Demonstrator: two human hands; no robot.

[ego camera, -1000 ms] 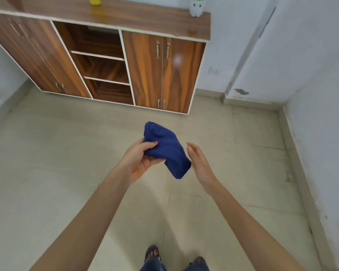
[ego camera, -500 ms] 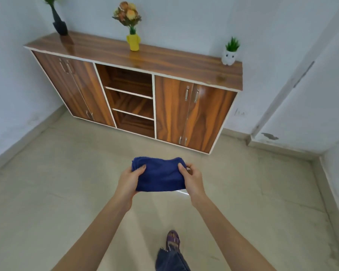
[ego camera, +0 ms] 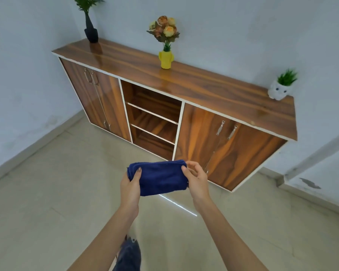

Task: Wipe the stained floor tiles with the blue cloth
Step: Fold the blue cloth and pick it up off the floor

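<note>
Biggest thing first: the floor tiles (ego camera: 47, 192), pale and glossy, spreading out in front of the wooden sideboard (ego camera: 204, 90). A bright streak of light (ego camera: 176, 204) lies on them just before the sideboard's right-hand doors. No stain shows plainly from up here. The sideboard stands against the wall, with open shelves in its middle and a yellow vase (ego camera: 166, 59) of flowers on top.

Now the blue cloth (ego camera: 160, 177): it's folded into a thick pad and held in the air in front of the sideboard's right doors, clear of the tiles.

The left hand (ego camera: 130, 184) grips the cloth's left end, thumb laid across the near face and fingers hidden behind. The right hand (ego camera: 197, 179) pinches the right end, thumb on the edge and the other fingers (ego camera: 194, 167) loosely curled.

Wiping hasn't begun, I'd say, because the cloth has yet to reach the floor. The risks? If either pinch loosens on the way down, the pad could unfold and a trailing flap would smear rather than scrub. Glossy tiles look slippery for crouching so near the sideboard. And glare may mask the stain, so the wipe could land on the wrong tile.
</note>
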